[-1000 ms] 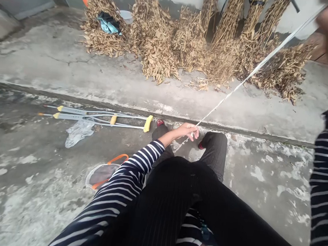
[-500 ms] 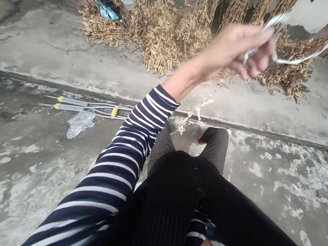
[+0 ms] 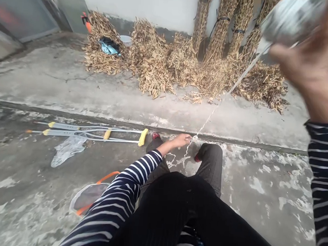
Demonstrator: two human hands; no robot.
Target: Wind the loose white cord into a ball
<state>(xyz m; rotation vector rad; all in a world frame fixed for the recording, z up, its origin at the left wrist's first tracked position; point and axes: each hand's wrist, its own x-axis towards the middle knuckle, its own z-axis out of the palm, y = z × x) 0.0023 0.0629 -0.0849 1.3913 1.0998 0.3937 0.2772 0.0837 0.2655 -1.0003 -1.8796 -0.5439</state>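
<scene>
A white twisted cord [image 3: 224,98] runs taut from low between my legs up to a pale, blurred bundle [image 3: 291,19] at the top right. My left hand [image 3: 182,140] is closed on the cord near a knot, low at the middle, just in front of my knees. High at the right, my right hand [image 3: 317,58] is wrapped against the bundle, smeared by motion. Below my left hand, the loose end of the cord lies in a heap on the concrete. Striped sleeves cover both arms.
Dried plant bundles [image 3: 157,62] lean along the wall, with a blue and black cloth [image 3: 109,47] on them. Crutches [image 3: 96,132] and a clear plastic bag [image 3: 68,150] lie on the left. An orange-handled bag [image 3: 88,198] is beside my left arm. A low concrete step [image 3: 70,94] crosses ahead.
My left hand has come down from the upper right to the middle. My right hand and the pale bundle have come into view, and the cord now stretches between both hands.
</scene>
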